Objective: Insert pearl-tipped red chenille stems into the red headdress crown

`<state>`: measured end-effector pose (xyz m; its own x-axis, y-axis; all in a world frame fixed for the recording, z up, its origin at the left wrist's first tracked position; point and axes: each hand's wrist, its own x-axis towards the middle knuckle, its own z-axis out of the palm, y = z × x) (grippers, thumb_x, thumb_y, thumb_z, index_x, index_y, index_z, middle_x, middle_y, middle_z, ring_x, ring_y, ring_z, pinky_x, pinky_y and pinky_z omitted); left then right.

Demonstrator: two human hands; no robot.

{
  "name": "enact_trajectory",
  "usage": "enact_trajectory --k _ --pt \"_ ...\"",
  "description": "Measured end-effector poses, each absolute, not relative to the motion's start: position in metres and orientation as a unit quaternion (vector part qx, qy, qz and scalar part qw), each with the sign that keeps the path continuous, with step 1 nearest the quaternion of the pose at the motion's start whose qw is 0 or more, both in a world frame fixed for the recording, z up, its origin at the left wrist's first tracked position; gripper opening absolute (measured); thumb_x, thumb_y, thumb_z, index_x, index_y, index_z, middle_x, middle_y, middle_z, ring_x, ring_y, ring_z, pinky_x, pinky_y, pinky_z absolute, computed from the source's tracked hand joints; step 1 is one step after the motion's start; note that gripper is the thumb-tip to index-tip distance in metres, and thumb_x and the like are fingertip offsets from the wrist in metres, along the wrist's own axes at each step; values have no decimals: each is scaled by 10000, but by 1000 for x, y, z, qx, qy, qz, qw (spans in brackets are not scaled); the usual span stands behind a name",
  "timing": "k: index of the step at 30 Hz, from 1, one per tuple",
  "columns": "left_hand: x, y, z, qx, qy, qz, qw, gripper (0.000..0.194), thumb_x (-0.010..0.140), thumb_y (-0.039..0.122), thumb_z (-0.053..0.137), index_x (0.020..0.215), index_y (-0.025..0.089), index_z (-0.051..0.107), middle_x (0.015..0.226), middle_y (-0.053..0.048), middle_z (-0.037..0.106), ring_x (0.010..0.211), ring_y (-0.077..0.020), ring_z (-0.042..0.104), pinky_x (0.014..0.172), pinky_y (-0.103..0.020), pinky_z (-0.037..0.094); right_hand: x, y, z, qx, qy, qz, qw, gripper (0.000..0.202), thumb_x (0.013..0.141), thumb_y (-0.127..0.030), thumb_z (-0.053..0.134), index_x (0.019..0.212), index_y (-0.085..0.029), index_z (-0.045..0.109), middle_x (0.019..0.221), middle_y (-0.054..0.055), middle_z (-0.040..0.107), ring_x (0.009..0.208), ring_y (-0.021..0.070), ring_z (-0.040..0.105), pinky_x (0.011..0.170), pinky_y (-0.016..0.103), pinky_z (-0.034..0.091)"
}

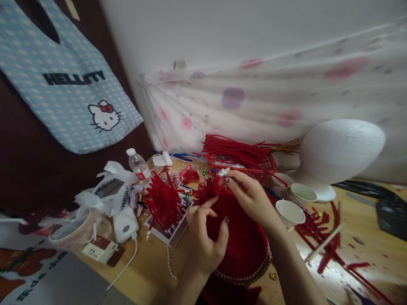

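Note:
In the head view a red velvet headpiece (237, 237) with a beaded rim is in front of me, its hollow side facing me. My right hand (249, 195) is closed at its upper edge, thumb and forefinger pinching a small white beaded ornament (223, 172). At the headpiece's left side is my left hand (205, 237), its thumb and fingers apart and nothing visible between them. Its fingertips are near red fluffy trim (205, 192); whether they touch it I cannot tell. Left of that hand stands a box (171, 239) of red fuzzy stems (163, 199) and pearl strings.
Behind lies a red basket (270, 165) with more red stems. Paper cups (290, 213) and a white foam head (340, 152) stand to the right, near red scraps (318, 228) and a stick. A water bottle (139, 165), white charger (125, 224) and bagged bin (71, 231) are left.

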<state>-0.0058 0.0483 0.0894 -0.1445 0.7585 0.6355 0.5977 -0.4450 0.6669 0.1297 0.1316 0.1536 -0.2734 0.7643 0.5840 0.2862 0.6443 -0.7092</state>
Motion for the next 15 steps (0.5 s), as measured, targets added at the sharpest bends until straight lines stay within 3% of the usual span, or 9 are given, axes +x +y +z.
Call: enact_trajectory --k 3,9,13,15 --pt "-9 47 81 583 490 643 78 141 857 145 597 944 225 521 1087 -61 676 1025 -197 611 896 -418 505 132 134 151 -321 -777 249 480 179 905 -197 513 1020 -218 649 1019 43 701 948 183 636 884 332 474" --pt "-24 48 87 450 541 698 133 293 719 234 777 957 203 608 704 23 724 715 -161 695 747 -314 563 131 133 152 -292 -786 267 475 196 861 -140 549 985 -229 673 1000 38 704 954 179 644 891 350 487" --pt "-33 52 96 462 543 675 187 143 809 310 680 879 187 657 754 -21 747 733 -181 718 734 -312 573 129 137 148 -314 -775 264 481 181 875 -183 537 965 -231 686 968 30 727 925 183 666 875 354 507" --pt "-36 54 96 507 552 633 191 172 889 317 575 934 191 683 787 -30 742 771 -180 709 766 -318 562 130 140 145 -339 -764 269 479 227 905 -206 490 1025 -237 680 954 30 739 888 186 685 848 358 522"
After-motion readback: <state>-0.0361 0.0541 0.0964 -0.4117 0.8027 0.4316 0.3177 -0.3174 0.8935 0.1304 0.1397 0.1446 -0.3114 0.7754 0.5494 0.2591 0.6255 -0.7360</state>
